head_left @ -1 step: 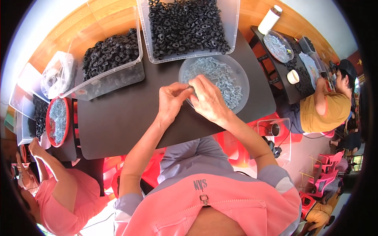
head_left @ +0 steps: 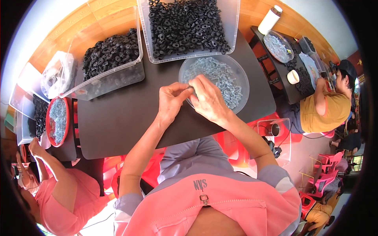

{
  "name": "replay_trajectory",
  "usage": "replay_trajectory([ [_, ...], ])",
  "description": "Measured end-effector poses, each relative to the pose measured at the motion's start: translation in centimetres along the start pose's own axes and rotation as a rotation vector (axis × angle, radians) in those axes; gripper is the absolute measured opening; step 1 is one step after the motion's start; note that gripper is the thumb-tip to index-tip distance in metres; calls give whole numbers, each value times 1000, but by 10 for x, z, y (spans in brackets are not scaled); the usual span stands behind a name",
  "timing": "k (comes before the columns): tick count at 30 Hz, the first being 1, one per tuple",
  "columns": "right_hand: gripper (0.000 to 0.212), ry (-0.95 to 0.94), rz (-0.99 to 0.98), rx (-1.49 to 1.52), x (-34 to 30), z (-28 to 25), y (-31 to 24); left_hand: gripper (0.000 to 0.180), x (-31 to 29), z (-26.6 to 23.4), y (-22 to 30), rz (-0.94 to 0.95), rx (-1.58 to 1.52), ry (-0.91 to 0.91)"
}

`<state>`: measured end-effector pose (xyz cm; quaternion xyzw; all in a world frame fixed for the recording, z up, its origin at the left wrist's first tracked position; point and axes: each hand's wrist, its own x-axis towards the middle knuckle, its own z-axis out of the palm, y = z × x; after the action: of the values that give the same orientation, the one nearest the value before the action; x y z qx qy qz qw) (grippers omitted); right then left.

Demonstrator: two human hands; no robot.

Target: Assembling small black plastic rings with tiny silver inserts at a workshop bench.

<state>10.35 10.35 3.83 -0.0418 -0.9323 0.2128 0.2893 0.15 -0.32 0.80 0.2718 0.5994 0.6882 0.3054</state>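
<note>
My left hand and my right hand meet over the dark table, thumbs and fingertips pinched together. Between them is a small dark piece, mostly covered by the fingers; its exact shape cannot be made out. Partly behind my right hand, a round clear bowl holds many small silvery coil springs. Beyond the hands, a clear plastic bin is filled with small black plastic parts, several of them ring-shaped.
Left of it, another clear bin holds more black parts. A red-rimmed bowl of springs sits by a person in pink. At right, a person in a yellow shirt works at another table with a white bottle.
</note>
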Motion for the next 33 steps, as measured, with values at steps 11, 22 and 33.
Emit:
replay_trajectory([
  [11, 38, 87, 14, -62, -1, -3, -2, 10, 1, 1, 4, 39, -111, -44],
  [22, 32, 20, -23, -260, 1, -10, 0, 27, -1, -3, 9, -61, 36, -152],
  [33, 24, -67, -92, -345, -4, -9, 2, 26, -1, -1, 6, -35, 83, -150],
])
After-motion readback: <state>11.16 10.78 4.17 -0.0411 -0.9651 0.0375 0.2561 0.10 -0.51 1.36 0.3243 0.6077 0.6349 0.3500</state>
